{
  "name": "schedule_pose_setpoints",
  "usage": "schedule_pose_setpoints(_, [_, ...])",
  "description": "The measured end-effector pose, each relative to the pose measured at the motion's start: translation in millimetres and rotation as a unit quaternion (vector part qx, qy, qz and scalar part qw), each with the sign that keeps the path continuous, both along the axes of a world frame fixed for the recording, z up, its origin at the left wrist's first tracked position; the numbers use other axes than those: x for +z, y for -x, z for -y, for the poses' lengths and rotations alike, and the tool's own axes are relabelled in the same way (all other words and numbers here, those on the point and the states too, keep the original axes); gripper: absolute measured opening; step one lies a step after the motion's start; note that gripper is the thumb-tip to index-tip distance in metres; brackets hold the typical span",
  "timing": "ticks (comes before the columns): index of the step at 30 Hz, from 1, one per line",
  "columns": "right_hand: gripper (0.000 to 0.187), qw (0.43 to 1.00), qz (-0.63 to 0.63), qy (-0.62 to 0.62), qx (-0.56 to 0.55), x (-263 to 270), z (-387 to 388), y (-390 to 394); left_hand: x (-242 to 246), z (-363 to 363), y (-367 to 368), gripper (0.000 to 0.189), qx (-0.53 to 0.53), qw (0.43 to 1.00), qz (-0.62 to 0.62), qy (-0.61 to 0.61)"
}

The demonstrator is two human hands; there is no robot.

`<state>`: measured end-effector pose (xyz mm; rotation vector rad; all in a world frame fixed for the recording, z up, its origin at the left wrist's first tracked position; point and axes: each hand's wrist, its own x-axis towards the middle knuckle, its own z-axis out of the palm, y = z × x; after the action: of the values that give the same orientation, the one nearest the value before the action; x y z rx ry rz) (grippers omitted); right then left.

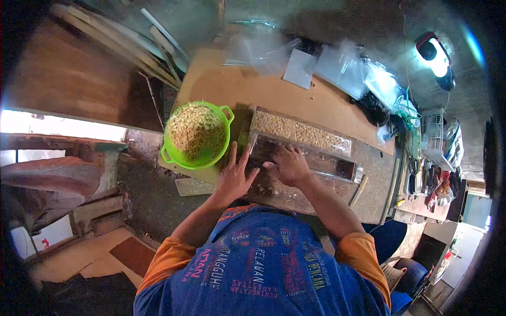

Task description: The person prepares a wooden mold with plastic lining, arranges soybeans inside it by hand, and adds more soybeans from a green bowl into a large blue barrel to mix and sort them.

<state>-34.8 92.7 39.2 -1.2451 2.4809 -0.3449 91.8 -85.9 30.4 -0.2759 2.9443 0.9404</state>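
My left hand (235,173), fingers spread, rests at the left end of a long wooden mould (336,168) that looks lined with clear plastic. Within this front mould lies my right hand (290,164), palm down and thumb apart from the fingers. No object shows in either hand. Just behind, a long clear plastic pack (302,130) is filled with pale beans or grains. To the left of my hands stands a bright green two-handled plastic basket (209,162), heaped with the same pale pieces (193,122). What lies under my right palm is hidden.
Clear plastic bags and sheets (340,67) lie along the back of the wooden table (213,77). A wooden stick (359,191) lies at the mould's right. Tools hang by a rack (433,126) at far right; a lamp (438,59) glows on the wall. Planks (118,43) lean at left.
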Motion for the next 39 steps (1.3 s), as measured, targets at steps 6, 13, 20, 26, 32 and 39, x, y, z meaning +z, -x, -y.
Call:
schedule_pose_setpoints(6, [0.056, 0.992, 0.077, 0.097, 0.037, 1, 14, 3, -8, 6, -4, 0.081, -0.015, 0.999, -0.037, 0.030])
schedule_pose_setpoints(13, [0.047, 0.992, 0.053, 0.106, 0.034, -9, 23, 4, -11, 4, -4, 0.079, -0.007, 1.000, 0.024, 0.001])
schedule_pose_setpoints(20, [0.052, 0.993, 0.065, 0.062, -0.072, -3, -26, -2, -13, 2, -4, 0.073, 0.008, 1.000, 0.009, -0.014])
schedule_pose_setpoints(26, [0.047, 0.985, 0.000, 0.039, -0.170, -13, -75, -9, -12, -2, -3, 0.070, 0.007, 0.999, 0.011, 0.047])
schedule_pose_setpoints(32, [0.051, 0.962, -0.030, 0.045, -0.268, -19, -100, -12, -4, -5, 0, 0.073, 0.013, 0.998, 0.043, 0.035])
schedule_pose_setpoints(39, [0.047, 0.953, -0.075, 0.063, -0.288, -26, -123, -15, 3, -26, 1, 0.070, 0.025, 0.995, -0.054, 0.084])
